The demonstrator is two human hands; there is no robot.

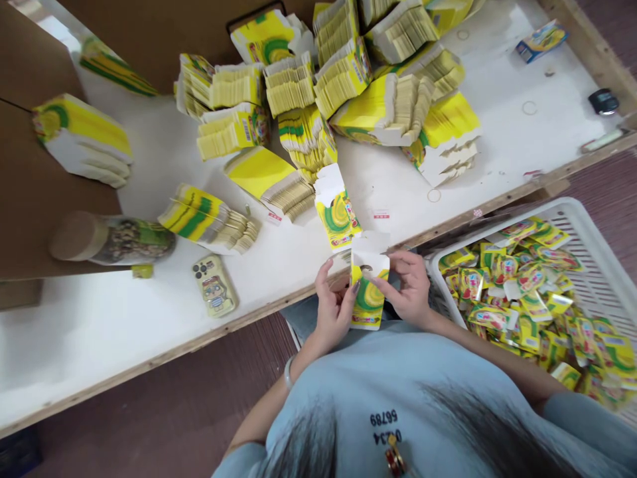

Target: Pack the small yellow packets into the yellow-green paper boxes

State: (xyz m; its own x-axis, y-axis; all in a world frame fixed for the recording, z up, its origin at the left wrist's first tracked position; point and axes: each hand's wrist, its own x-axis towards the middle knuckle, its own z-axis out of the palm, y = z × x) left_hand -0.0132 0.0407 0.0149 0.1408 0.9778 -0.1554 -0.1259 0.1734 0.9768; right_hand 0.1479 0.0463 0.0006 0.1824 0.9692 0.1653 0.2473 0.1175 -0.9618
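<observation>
Between my two hands, just off the table's front edge, is a yellow and green carton point(369, 299) with its white top flap raised. My left hand point(334, 305) grips the carton's left side, thumb on its front. On the right side, my right hand point(408, 285) holds the same carton near its top, with the thumb by the round cutout. Just beyond them a small stack of similar flat cartons point(339, 216) lies at the table edge. Behind it, several bundles of flat yellow cartons point(266, 182) are piled on the white table point(279, 272).
A white basket point(597, 245) full of yellow packs point(527, 285) stands at the right. A phone point(215, 285) and a lidded jar point(134, 239) sit at the left. A blue box point(541, 41) and a black object point(603, 101) lie at the far right.
</observation>
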